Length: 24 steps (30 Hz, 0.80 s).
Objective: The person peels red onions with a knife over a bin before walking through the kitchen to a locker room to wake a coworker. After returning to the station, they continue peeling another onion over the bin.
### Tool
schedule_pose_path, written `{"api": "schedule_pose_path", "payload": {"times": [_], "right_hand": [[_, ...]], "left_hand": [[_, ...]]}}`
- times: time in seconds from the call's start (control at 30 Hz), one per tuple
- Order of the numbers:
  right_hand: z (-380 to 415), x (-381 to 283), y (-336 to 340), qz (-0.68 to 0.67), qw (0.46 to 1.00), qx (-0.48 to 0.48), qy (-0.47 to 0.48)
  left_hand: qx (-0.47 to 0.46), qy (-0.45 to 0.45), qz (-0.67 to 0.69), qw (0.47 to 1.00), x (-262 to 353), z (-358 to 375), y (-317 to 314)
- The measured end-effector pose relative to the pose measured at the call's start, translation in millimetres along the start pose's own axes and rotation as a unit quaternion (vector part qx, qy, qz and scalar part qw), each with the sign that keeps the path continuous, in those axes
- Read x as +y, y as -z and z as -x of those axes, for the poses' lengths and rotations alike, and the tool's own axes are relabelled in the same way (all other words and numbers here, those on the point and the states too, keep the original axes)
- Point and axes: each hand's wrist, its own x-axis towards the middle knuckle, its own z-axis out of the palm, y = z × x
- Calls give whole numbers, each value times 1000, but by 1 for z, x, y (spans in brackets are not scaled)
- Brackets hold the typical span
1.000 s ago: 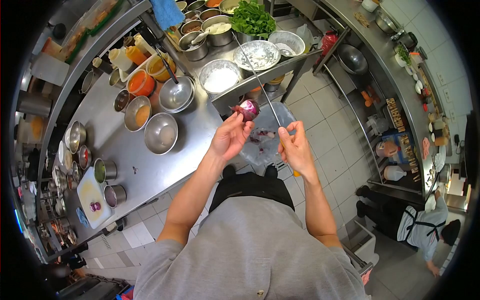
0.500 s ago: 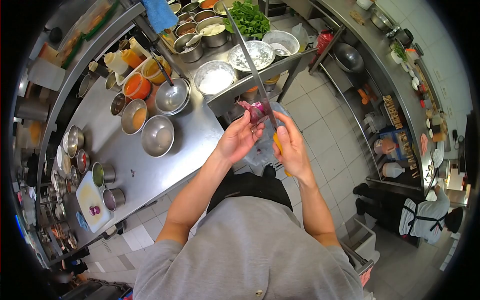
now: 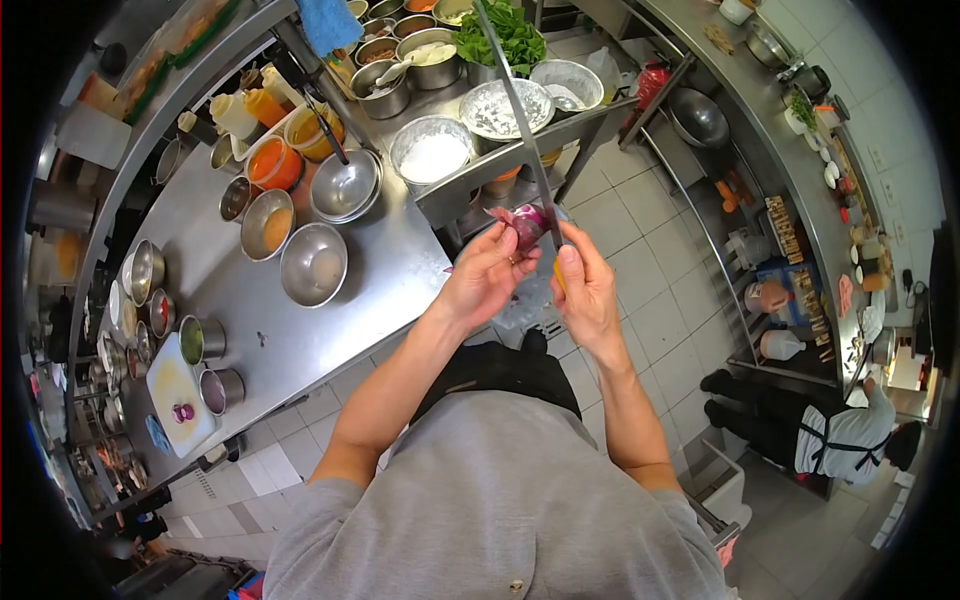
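My left hand [image 3: 485, 280] holds a red onion [image 3: 526, 226] at the fingertips, with loose purple skin hanging off it. My right hand [image 3: 585, 295] grips a long knife [image 3: 520, 125] by its orange handle, thumb up against the onion. The blade rises steeply away from me, over the shelf of bowls, and rests against the onion's right side. Both hands hover just past the steel counter's [image 3: 230, 310] corner, above a clear plastic bag [image 3: 520, 305] on the floor with purple onion skins in it.
Steel bowls [image 3: 313, 263] and sauce tubs [image 3: 268, 163] crowd the counter at left. A raised shelf holds a bowl of white powder [image 3: 432, 152] and green leaves [image 3: 505, 40]. A white cutting board [image 3: 178, 392] lies at the counter's near end. Another person [image 3: 830, 440] crouches at lower right.
My right hand has closed in from apart to beside the onion, bringing the knife blade against it. Both hands then stay together with the onion between them.
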Motion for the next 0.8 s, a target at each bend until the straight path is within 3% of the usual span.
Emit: {"api": "schedule_pose_path", "payload": {"times": [0.37,0.57,0.8], "right_hand": [[-6,-4,6,-91,993,20,-65],[-4,-4,3,-90,992,12,-92],[-4,1,7,-108,989,27,-94]], "left_hand": [[-85,5,41,996,7,11,15],[-22,-8,-6,1000,5,6,29],[-47,-14,70,996,20,13,14]]}}
